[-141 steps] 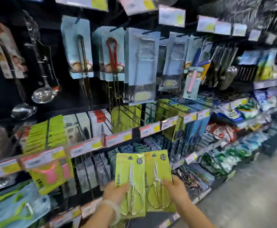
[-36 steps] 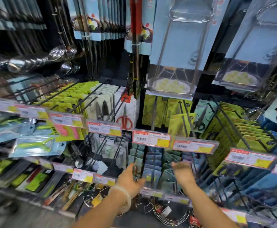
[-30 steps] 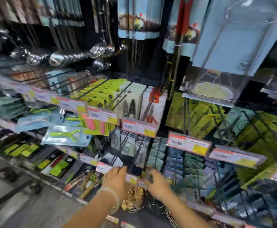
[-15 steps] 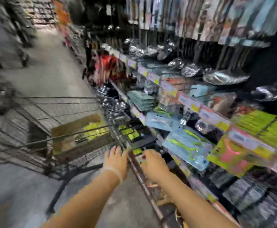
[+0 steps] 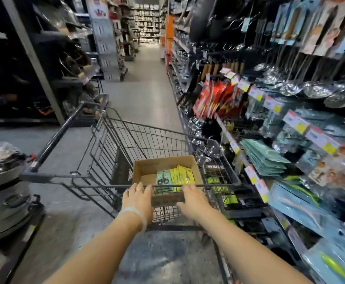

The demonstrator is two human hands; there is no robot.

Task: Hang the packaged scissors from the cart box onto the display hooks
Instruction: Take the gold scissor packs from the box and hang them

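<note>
Both hands (image 5: pixel 138 198) now reach over cart box (image 5: pixel 147 168).

Green packaged scissors (image 5: pixel 179 176) upright in cart box (image 5: pixel 147 167)

The brown cardboard box (image 5: pixel 147 168) stands open-topped in the dark wire shopping cart (image 5: pixel 110 152); its 9 o'clock half is bare, while yellow-green and teal scissor packs (image 5: pixel 175 177) stand upright at 3 o'clock. The cart's near rim wire crosses at 6 o'clock. Crowded display shelving (image 5: pixel 280 140) walls off 3 o'clock.
</note>
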